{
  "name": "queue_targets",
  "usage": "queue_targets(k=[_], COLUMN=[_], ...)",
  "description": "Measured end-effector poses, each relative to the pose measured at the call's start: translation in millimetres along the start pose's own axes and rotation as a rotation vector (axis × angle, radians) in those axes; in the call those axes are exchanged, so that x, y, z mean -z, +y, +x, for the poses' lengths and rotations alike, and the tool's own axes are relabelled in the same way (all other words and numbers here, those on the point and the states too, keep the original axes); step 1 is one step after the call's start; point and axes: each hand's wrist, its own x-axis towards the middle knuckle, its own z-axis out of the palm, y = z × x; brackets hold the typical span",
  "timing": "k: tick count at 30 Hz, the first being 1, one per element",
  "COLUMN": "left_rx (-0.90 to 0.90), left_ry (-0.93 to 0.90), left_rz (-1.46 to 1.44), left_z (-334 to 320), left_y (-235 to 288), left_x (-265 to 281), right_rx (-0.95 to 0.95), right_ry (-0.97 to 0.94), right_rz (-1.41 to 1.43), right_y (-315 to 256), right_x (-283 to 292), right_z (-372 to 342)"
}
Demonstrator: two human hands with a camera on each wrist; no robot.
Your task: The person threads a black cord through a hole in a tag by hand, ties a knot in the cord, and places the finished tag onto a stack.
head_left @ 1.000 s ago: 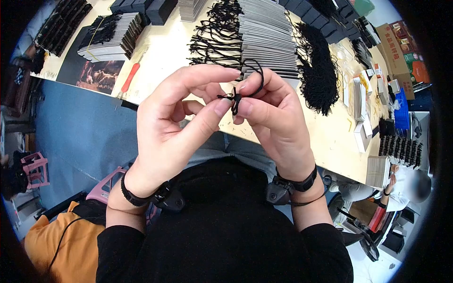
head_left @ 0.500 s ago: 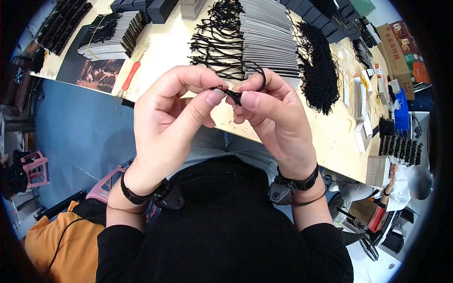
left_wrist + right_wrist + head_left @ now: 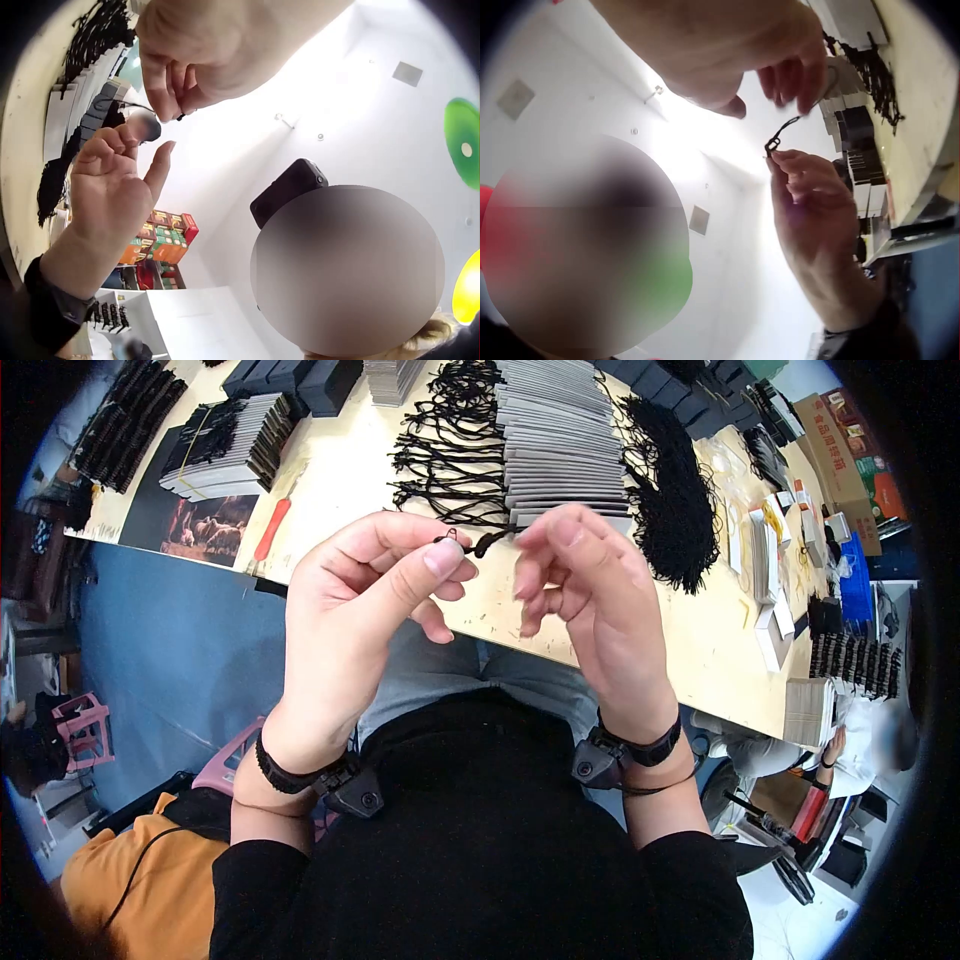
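My left hand [image 3: 365, 585] pinches a short black cord [image 3: 486, 544] between thumb and index finger, over the near edge of the table. A knotted, looped part of the cord [image 3: 773, 142] stands out from those fingertips in the right wrist view. My right hand [image 3: 610, 600] is just to the right, its thumb apart from its loosely bent fingers. The cord's far end runs toward the right fingertips, which partly hide it. Beyond both hands lies a long row of grey card-like pieces [image 3: 565, 445] with black cords [image 3: 455, 455] fanned out on their left.
A heap of black cords [image 3: 672, 510] lies right of the row. At left are a banded stack of cards [image 3: 225, 460], a red-handled tool [image 3: 273, 528] and a picture sheet [image 3: 210, 525]. Black boxes [image 3: 330, 385] stand behind; another person [image 3: 860, 745] sits at right.
The right hand has let go of the cord and moved a little right, its thumb lifting away. My left hand keeps its pinch, and the cord now stretches out between the hands.
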Motion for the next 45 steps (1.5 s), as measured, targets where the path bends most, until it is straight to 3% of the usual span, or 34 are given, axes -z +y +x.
queue_targets(k=[1,2,4,8,10,12,14,16,18,20,22,23,27,31,37,39,45], left_rx=[0.036,0.038,0.079,0.183,0.169,0.151,0.111,0.103,-0.155,-0.219,-0.56,-0.544,-0.409,-0.401,-0.457,-0.441,-0.195], left_ry=[-0.012,-0.022,-0.028,-0.09,-0.101,-0.104,-0.149,-0.176,-0.057,0.001,-0.014,-0.095,-0.093,-0.128,-0.114,-0.099,-0.114], left_rz=[-0.026,-0.02,-0.052,-0.151,-0.111,-0.073,0.1,0.102,0.291,0.342,0.599,0.691,0.582,0.601,0.674,0.643,0.408], left_z=[1,1,2,7,9,11,14,15,15,14,14,12,16,18,19,18,18], left_y=[-1,-2,-5,-6,-8,-9,-8,-6,-7,-11,-15,-11,-12,-15,-19,-20,-22], left_x=[-1,-1,-1,0,-1,0,1,-3,-10,-9,-4,-2,-11,-9,-7,-6,-5], right_rx=[0.263,0.459,0.628,0.588,0.377,0.371,0.202,0.252,0.201,0.179,0.151,0.167,0.231,0.262,0.52,0.746,0.742], right_ry=[0.111,0.217,0.147,0.012,-0.066,-0.064,-0.083,-0.064,0.001,0.009,0.017,-0.001,-0.016,0.012,0.136,0.156,0.215], right_rz=[-0.056,-0.29,-0.533,-0.566,-0.335,-0.237,-0.076,-0.047,0.01,-0.004,-0.021,-0.04,-0.106,-0.188,-0.534,-0.797,-0.661], right_y=[11,20,23,30,30,29,24,27,24,19,18,18,23,28,30,29,36], right_x=[1,8,11,5,7,7,9,8,9,11,13,14,11,12,11,13,8], right_z=[0,1,-1,-2,-1,-1,-3,-2,-3,-4,-4,-3,0,-1,1,2,4])
